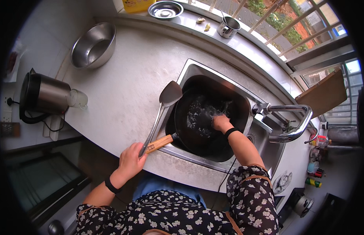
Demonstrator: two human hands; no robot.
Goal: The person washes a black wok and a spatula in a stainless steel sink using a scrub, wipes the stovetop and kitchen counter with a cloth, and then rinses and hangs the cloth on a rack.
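Note:
My left hand grips the wooden handle of a dark wok together with the metal handle of a spatula. The wide blade of the wok spatula points away from me, over the left rim of the sink. The black wok rests in the steel sink, with moving water inside it. My right hand reaches into the wok at the water. Its fingertips are hidden, and whether they hold anything cannot be seen.
A chrome faucet arches over the sink's right side. On the left are a steel basin, an electric kettle and a glass jar. The windowsill holds a metal mug and a steel bowl. A cutting board leans right.

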